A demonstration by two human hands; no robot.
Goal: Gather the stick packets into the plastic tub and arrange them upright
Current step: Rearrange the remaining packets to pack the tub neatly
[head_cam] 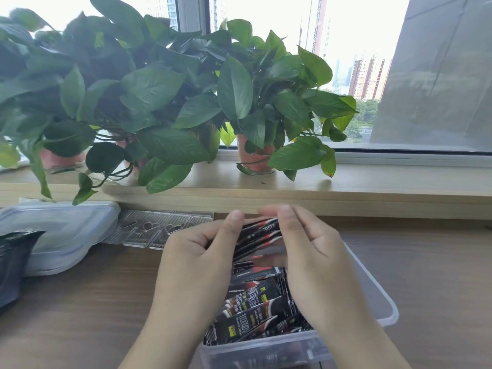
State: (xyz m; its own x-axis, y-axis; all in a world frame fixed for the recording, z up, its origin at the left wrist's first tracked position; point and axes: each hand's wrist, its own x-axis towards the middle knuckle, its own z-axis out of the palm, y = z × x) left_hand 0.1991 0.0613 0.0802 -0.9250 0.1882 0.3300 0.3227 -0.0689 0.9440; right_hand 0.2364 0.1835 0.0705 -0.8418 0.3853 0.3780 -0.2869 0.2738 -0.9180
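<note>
Right now I pinch a small bundle of stick packets (259,233) between both hands: left hand (197,251) at its 9 o'clock, right hand (308,249) at its 3 o'clock, thumbs on top. It hangs over the 12 o'clock end of the plastic tub (372,291). More loose packets (253,302) lie slanted inside, toward 6 o'clock. They look light, thin and glossy, so I expect them to flex and slide apart. I would squeeze the stack across its middle, flat faces together. Blur hides the fingers underneath, I think.
</note>
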